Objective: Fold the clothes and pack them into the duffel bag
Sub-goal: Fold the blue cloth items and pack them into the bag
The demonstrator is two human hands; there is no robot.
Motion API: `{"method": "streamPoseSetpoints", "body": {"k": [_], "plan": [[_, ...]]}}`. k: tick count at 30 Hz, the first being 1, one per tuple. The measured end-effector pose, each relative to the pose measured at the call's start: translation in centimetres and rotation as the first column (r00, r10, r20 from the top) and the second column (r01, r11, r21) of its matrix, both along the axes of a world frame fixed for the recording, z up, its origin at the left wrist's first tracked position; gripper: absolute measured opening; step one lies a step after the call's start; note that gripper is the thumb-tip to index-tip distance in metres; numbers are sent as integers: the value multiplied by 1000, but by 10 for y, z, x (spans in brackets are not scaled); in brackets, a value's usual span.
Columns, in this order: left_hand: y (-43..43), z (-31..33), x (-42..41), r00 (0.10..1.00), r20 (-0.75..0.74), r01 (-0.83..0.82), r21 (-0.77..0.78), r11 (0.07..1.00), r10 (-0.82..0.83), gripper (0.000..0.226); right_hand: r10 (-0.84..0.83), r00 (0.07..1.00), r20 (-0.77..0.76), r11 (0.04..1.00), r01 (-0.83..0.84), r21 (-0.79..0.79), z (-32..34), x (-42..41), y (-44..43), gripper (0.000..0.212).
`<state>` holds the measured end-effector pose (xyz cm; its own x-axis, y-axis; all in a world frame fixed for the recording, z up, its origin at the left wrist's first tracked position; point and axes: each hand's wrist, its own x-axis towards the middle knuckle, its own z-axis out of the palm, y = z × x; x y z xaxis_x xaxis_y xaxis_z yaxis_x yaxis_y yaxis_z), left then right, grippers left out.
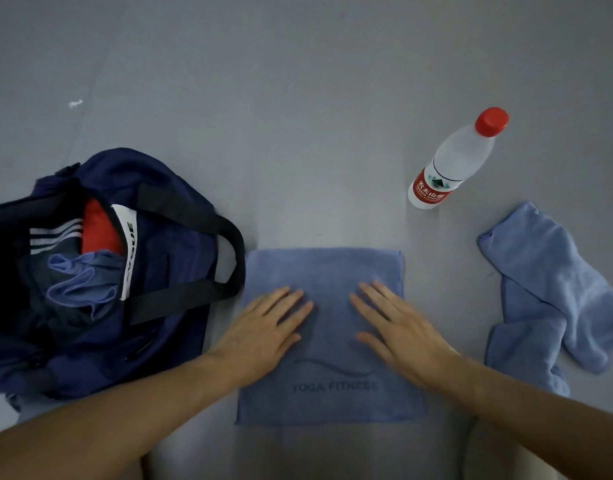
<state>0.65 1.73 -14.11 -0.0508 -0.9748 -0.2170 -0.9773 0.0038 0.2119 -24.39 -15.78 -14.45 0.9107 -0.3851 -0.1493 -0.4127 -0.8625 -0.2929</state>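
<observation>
Nearest the camera, two bare forearms reach in from the lower corners. The left hand (263, 336) and right hand (400, 336) both lie flat, palms down, on a folded blue towel (329, 268). The fingers are straight and slightly spread, gripping nothing, and the two hands lie apart with a strip of towel between them.

The towel lies squared on the grey surface (332, 133). Near its front edge is a dark wavy line and, beneath it, the words "YOGA FITNESS", readable though faint.

To the left, just beside the towel, sits the navy duffel bag (180, 244), open at the top. One black handle (194, 216) arches towards the towel's far left corner. Inside the bag:
- a dark garment with white stripes (55, 237)
- a red item (99, 230)
- a crumpled blue cloth (83, 282)
- a white label (129, 251) with bold black lettering, partly hidden; only the ending "UE" can be read

To the right, well apart from the folded towel, a second blue towel (547, 289) lies unfolded and rumpled.

Farther back on the right stands a clear plastic bottle (457, 161) with a red cap (492, 121). Its red label (431, 190) carries white Chinese characters and a green-and-white emblem; the smaller line beneath is too blurred to read.

Farthest away, on the left, is a small white scrap (75, 103).
</observation>
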Motion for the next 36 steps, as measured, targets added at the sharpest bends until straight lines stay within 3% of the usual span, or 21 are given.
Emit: {"method": "streamPoseSetpoints", "body": {"k": [2, 5, 13, 18, 22, 24, 28, 32, 36], "plan": [[-18, -10, 5, 978, 31, -210, 152, 966, 208, 68, -96, 985, -145, 995, 96, -4, -11, 19, -14, 70], [-36, -24, 15, 960, 104, -274, 166, 947, 260, 76, -120, 952, -281, 993, 115, -35, -24, 33, -33, 75], [-105, -17, 65, 971, 122, -232, 256, 938, 207, 74, -173, 935, -308, 984, 153, -87, -22, 63, -85, 82], [-113, -12, 90, 945, 58, -326, 195, 925, 321, 62, -169, 940, -295, 986, 162, -50, -12, 76, -106, 82], [-112, -7, 105, 909, -66, -411, 17, 911, 411, 48, -193, 946, -259, 981, 185, -56, -7, 81, -119, 66], [-115, -2, 108, 870, -84, -486, 19, 873, 486, 45, -237, 949, -210, 971, 239, -17, -5, 85, -127, 53], [-117, 0, 106, 798, -117, -588, 61, 806, 591, 37, -330, 933, -142, 934, 345, 94, 8, 99, -141, 52], [-118, -2, 100, 728, -212, -652, 78, 754, 652, 20, -424, 881, -209, 894, 444, 56, 11, 112, -145, 30], [-116, 2, 107, 689, -288, -685, 43, 728, 665, 16, -413, 884, -219, 905, 425, 4, 7, 113, -148, 23]]}}
